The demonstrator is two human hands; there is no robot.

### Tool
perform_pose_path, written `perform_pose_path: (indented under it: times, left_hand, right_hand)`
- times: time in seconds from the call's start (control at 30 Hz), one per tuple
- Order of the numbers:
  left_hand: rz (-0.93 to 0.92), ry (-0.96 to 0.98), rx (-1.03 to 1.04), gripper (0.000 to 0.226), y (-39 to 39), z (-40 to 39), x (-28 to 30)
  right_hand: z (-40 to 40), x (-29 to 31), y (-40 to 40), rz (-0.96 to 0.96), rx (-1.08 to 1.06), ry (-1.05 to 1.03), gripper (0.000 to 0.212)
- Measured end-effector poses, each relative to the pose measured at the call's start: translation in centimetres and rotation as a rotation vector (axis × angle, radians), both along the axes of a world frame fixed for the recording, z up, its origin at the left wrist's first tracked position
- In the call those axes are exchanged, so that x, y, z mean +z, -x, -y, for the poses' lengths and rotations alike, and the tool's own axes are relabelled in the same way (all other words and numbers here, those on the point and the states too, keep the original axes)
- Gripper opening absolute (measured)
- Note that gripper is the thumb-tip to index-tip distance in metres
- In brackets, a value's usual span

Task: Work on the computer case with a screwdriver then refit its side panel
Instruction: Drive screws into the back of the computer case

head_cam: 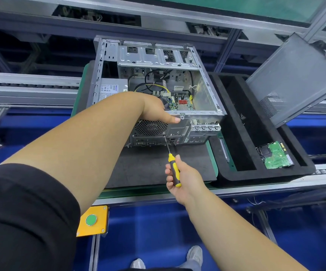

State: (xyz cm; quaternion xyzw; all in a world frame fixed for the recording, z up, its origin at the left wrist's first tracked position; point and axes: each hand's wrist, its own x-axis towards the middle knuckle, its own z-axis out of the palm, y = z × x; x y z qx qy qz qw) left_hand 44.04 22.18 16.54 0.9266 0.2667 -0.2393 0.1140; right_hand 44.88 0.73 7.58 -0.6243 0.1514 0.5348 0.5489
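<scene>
At lower left, a yellow button box [92, 221] with a green push-button, fixed to the bench frame; further right, left hand [154, 109] gripping the open computer case [154, 90] at its top rear edge, thumb stretched along the metal rim, other fingers hidden inside; case lying on a dark mat [148, 167]; below it, right hand [181, 176] curled round the yellow-black screwdriver [171, 159], tip against the case's rear face; right again, black foam tray [242, 153] holding a hard drive [275, 155]; side panel [297, 79] tilted above the tray.
</scene>
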Motion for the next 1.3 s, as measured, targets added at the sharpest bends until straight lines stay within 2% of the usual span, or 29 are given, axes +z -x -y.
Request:
perform_pose_path:
  times: [0.2,0.37,0.47,0.63,0.8,0.9,1.03,1.3]
  left_hand:
    - [0.008,-0.001,0.01,0.11,0.0,0.1,-0.1]
    - [0.01,0.005,0.012,0.11,0.0,0.0,-0.1]
    - [0.014,0.007,0.019,0.112,0.0,0.0,-0.2]
    - [0.008,0.006,0.012,0.114,0.0,-0.1,-0.2]
    - [0.009,0.017,0.016,0.115,-0.1,-0.1,-0.2]
    - [0.014,0.017,0.02,0.114,-0.1,-0.1,-0.3]
    - [0.016,0.014,0.022,0.113,0.0,-0.1,-0.2]
    - [0.011,0.007,0.022,0.111,-0.1,0.1,-0.1]
  right_hand:
    - [-0.8,0.0,0.0,-0.055,0.023,-0.053,0.056]
    - [-0.4,-0.3,-0.2,-0.017,0.005,-0.069,0.031]
    - [-0.1,-0.4,-0.3,0.078,0.048,-0.022,0.026]
    - [-0.4,-0.3,-0.2,0.074,0.061,0.025,0.034]
    - [-0.7,0.1,-0.3,-0.107,0.021,-0.022,0.051]
    - [-0.6,0.1,-0.4,-0.148,-0.002,-0.065,0.045]
    - [-0.3,-0.1,-0.5,-0.087,-0.021,-0.064,0.026]
    - [-0.4,-0.1,-1.0,-0.087,0.026,-0.05,0.046]
